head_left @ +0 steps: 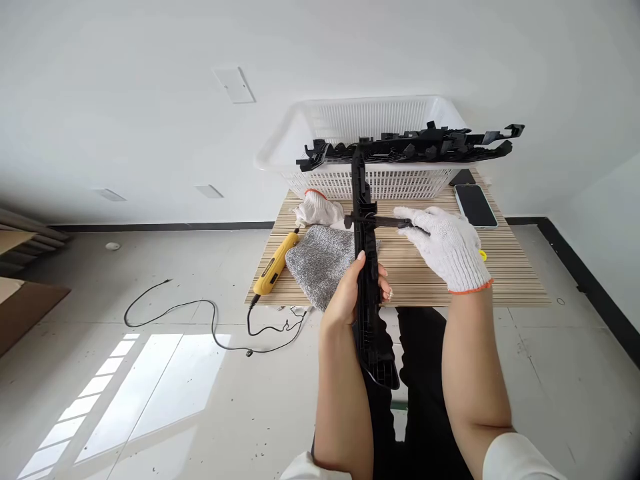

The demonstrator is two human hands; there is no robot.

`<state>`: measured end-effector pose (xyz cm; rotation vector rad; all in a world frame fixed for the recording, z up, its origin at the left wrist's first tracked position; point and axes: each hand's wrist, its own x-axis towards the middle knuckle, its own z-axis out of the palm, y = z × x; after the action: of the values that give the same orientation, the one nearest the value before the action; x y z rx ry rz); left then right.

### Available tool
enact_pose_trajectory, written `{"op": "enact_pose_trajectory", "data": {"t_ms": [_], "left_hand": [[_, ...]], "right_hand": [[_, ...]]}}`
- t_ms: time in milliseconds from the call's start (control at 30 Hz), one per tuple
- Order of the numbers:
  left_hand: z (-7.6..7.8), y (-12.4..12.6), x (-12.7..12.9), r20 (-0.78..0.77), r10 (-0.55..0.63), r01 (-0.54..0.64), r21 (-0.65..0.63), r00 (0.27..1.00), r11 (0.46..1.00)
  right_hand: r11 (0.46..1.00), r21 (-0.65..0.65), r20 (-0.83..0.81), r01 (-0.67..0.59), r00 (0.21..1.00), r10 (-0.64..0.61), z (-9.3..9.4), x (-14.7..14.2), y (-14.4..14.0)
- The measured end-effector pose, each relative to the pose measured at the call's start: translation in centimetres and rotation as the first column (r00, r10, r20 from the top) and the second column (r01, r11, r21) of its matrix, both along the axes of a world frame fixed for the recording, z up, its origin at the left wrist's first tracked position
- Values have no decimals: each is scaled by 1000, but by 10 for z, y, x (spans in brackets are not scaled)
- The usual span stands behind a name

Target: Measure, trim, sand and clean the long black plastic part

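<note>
The long black plastic part stands roughly upright in front of the table, its lower end reaching down over the person's lap and its upper end rising to the basket rim. The bare left hand grips the part at mid-length; the fingers wrap around its far side and the thumb lies along the near edge. The right hand, in a white knit glove with an orange cuff, sits to the right of the part and holds a thin dark tool. Its fingers are closed around the tool, and the tool's tip touches the part above the left hand.

To the left of the part, a grey cloth lies on the table, touching the part's left side in this view. Further left lies a yellow electric screwdriver, with its black cable trailing onto the floor. A second white glove lies behind the cloth. Behind the part stands a white basket, with another long black plastic piece laid across its rim. To the right of the part, beyond the gloved hand, a phone lies flat on the table.
</note>
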<state>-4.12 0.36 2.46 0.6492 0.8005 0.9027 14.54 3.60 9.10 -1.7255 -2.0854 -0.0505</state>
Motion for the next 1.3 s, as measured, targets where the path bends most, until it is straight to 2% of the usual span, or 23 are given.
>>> {"op": "enact_pose_trajectory", "data": {"t_ms": [67, 167, 400, 567, 700, 833, 933, 1100, 1300], "left_hand": [[1, 0, 2, -20, -11, 11, -11, 1000, 1000], [4, -1, 1, -13, 40, -40, 7, 999, 999], [1, 2, 4, 64, 187, -191, 59, 980, 980], [0, 2, 6, 33, 135, -137, 63, 990, 989], [1, 1, 1, 6, 124, -124, 86, 992, 988], [1, 3, 2, 7, 137, -137, 95, 991, 986], [2, 2, 5, -9, 115, -113, 98, 993, 989], [5, 0, 2, 7, 70, -71, 69, 997, 995], [2, 2, 4, 92, 117, -124, 70, 989, 990]], "right_hand": [[1000, 9, 10, 5, 1000, -5, -1, -1, 1], [999, -22, -11, 26, 1000, -27, 0, 0, 1], [992, -28, -228, 120, 966, -123, 14, 2, -6], [971, -38, -187, 234, 953, -237, 12, 2, -5], [941, -179, -90, 286, 948, -305, 7, 8, -1], [896, -350, -18, 271, 955, -296, -4, 8, 5], [872, -412, -3, 266, 956, -293, -17, 3, 11], [885, -343, -58, 315, 933, -354, -34, -6, 20], [882, -280, -242, 378, 861, -446, -28, -2, 21]]}}
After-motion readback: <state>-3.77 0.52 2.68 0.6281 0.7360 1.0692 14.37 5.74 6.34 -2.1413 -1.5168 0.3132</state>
